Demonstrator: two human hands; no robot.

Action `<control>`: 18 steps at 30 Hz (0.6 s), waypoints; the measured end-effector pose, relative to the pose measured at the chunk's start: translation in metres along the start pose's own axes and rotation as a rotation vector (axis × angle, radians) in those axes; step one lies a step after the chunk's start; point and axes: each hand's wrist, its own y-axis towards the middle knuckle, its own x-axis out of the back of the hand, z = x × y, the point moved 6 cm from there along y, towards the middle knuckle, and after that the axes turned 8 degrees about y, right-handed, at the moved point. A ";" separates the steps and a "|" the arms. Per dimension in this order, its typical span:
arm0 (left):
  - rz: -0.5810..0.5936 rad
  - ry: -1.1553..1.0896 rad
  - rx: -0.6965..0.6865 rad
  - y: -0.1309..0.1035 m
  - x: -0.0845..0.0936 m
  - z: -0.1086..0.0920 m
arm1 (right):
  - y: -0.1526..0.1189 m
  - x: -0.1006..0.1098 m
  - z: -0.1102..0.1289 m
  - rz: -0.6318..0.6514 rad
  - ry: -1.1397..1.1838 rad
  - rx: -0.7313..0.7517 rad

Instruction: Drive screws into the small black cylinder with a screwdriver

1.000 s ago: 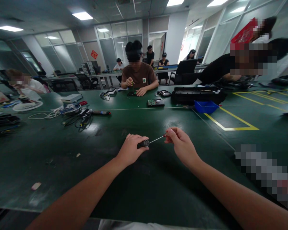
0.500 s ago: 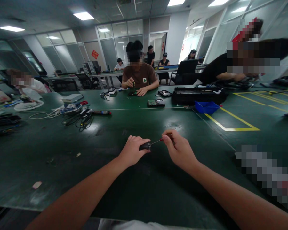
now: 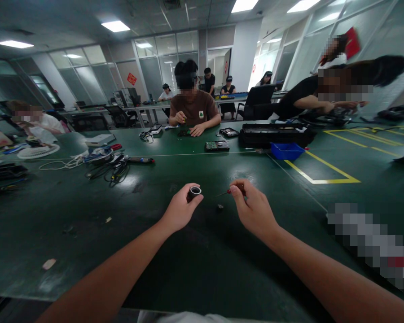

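While held just below frame centre, a small black cylinder (image 3: 194, 192) is pinched upright in the left hand (image 3: 180, 210) | a thin red-tipped pin (image 3: 226, 192) is nipped by the right hand (image 3: 254, 207) | judged light, rigid, slippery; pin best gripped by its red end | small dark bit (image 3: 219, 207) lies on green table (image 3: 87, 233) between them.

No writing can be read anywhere. The red diamond sign (image 3: 132, 78) on the glass wall at upper left and the small badge (image 3: 201, 114) on the brown shirt at upper centre perhaps carry characters, too blurred to read.
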 end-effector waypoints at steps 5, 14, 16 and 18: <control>0.129 -0.242 0.182 0.003 -0.004 0.002 | 0.002 0.009 0.003 -0.070 -0.029 0.032; 0.308 0.169 0.117 0.006 -0.021 -0.019 | 0.005 0.017 0.005 -0.118 -0.021 0.042; 0.277 0.340 0.021 0.013 -0.026 -0.023 | 0.006 0.017 0.004 -0.116 -0.028 0.038; 0.268 0.475 -0.046 0.019 -0.033 -0.024 | 0.006 0.018 0.004 -0.117 -0.033 0.040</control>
